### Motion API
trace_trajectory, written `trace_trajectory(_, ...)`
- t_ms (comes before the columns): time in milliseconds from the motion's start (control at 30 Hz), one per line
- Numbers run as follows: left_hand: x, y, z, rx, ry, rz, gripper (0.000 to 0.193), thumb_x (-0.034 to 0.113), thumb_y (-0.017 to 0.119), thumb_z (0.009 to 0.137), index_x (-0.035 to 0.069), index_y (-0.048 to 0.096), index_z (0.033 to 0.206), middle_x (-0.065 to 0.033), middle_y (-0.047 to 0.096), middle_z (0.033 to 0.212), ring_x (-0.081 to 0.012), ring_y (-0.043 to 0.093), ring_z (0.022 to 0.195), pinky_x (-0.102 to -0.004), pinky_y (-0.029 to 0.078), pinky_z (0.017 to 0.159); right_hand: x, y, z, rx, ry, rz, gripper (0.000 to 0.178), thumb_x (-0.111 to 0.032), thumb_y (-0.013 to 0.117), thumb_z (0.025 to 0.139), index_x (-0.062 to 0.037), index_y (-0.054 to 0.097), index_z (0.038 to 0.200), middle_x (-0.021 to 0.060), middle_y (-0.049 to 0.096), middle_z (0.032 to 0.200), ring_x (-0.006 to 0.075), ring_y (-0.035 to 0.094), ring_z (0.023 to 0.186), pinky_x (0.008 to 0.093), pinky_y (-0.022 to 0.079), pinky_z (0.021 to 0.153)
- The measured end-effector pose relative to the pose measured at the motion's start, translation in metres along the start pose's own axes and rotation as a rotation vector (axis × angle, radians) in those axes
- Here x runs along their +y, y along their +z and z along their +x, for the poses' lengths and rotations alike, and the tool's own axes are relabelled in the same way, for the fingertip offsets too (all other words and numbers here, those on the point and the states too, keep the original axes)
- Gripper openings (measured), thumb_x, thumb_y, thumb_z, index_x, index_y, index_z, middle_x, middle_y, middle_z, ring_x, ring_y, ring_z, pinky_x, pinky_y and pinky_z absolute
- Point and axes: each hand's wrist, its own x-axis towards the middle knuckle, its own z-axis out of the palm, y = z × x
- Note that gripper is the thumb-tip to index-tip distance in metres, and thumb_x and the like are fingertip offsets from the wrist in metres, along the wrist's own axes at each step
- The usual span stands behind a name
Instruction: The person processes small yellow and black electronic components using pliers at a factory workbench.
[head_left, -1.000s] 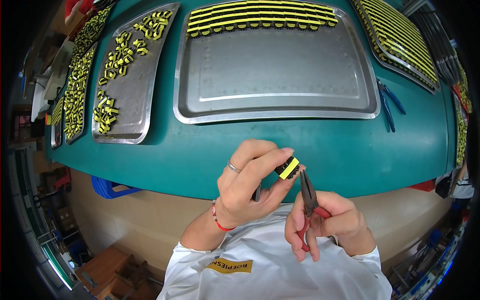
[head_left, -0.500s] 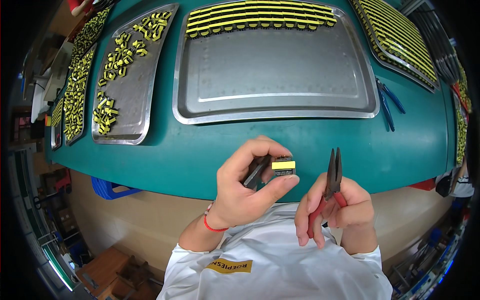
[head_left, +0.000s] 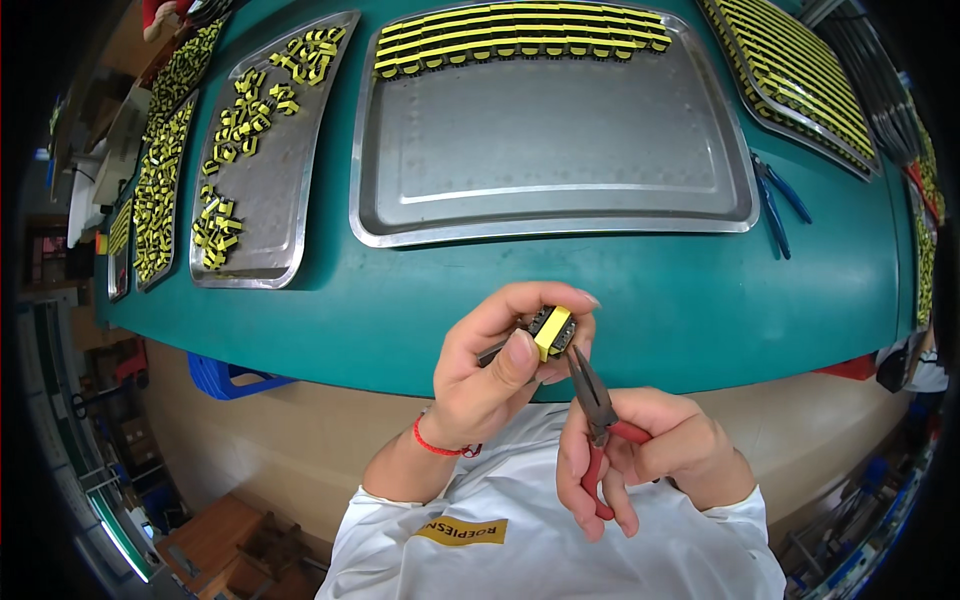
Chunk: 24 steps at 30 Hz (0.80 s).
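My left hand [head_left: 468,388] pinches a small transformer [head_left: 553,334], black with a yellow tape band, between thumb and fingers. It is tilted, with a row of pins along its side. A dark bar-like piece [head_left: 491,354] is tucked in the same hand, mostly hidden by the fingers. Red-handled needle-nose pliers [head_left: 594,398] are gripped in my right hand [head_left: 660,436]. Their dark jaws point up and left, tips right beside the transformer's lower right edge; whether they touch it I cannot tell.
Ahead on the green table [head_left: 480,290] lies a large metal tray [head_left: 550,130] with rows of transformers at its far side. A tray of loose ones [head_left: 268,225] stands left, a full tray [head_left: 800,90] at far right. Blue-handled pliers [head_left: 775,205] lie right of the middle tray.
The transformer has been turned from level to tilted in my left hand. My right hand has moved left, bringing the pliers from upright and apart to beside the transformer, their jaws now leaning left.
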Motion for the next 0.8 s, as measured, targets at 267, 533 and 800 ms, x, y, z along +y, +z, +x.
trace_trajectory(267, -0.001, -0.001, 0.001, -0.043, 0.048, 0.104, 0.052, 0.039, 0.050, 0.102, -0.007, 0.054, 0.126, -0.0135, 0.055, 0.091, -0.0146, 0.048, 0.072, -0.0281, 0.040, 0.062, -0.003, 0.003, -0.002, 0.062, -0.012, -0.036, 0.040, 0.004, 0.044, 0.062, 0.0086, 0.051, 0.101, 0.0276, 0.063, 0.087, 0.0351, 0.069, 0.072, 0.0335, 0.057, 0.048)
trace_trajectory(533, 0.002, 0.001, 0.000, -0.059, 0.016, 0.176, 0.051, 0.036, 0.047, 0.104, -0.009, 0.055, 0.127, -0.0145, 0.058, 0.090, -0.0174, 0.053, 0.077, -0.0301, 0.043, 0.065, 0.008, -0.012, 0.000, -0.057, -0.086, 0.004, 0.043, 0.007, 0.039, 0.065, 0.0049, 0.049, 0.108, 0.0187, 0.061, 0.081, 0.0197, 0.062, 0.064, 0.0247, 0.044, 0.045)
trace_trajectory(800, 0.015, 0.000, 0.000, 0.009, 0.474, 1.066, 0.044, 0.003, 0.069, 0.083, -0.008, 0.060, 0.125, -0.0164, 0.065, 0.091, -0.0200, 0.060, 0.071, -0.0288, 0.048, 0.060, 0.010, -0.005, 0.004, 0.164, -0.227, -0.206, 0.034, 0.008, 0.035, 0.065, 0.0019, 0.052, 0.094, 0.0188, 0.061, 0.073, 0.0170, 0.056, 0.055, 0.0254, 0.028, 0.040)
